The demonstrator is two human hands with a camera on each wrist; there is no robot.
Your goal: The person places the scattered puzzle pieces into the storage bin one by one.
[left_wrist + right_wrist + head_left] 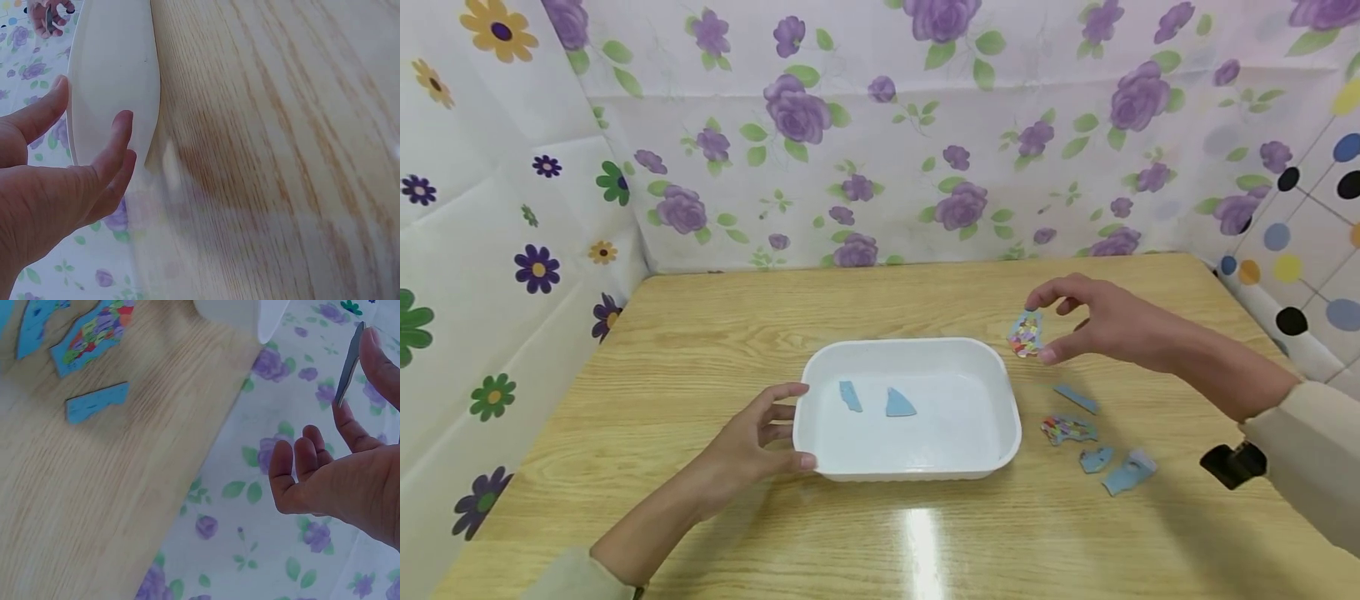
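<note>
My left hand (741,450) holds the left end of a white tray (917,346), thumb and index fingertip spread along its rim. Bent fingers lie against the outer wall in the left wrist view. Two pale blue pieces (900,403) lie apart inside the tray. Beyond its right end, my right hand (1097,321) pinches a flat blue puzzle piece (1026,335) with a multicoloured, map-like patch, between thumb and index finger. In the right wrist view this piece (349,365) shows edge-on, raised, while the other fingers curl loosely beneath.
Right of the tray lie several more pieces: a narrow blue strip (1076,398), a multicoloured piece (1069,429), a small blue one (1097,459) and a larger blue one (1130,472). The wooden table (715,333) meets a flower-patterned covering (865,133) at the back.
</note>
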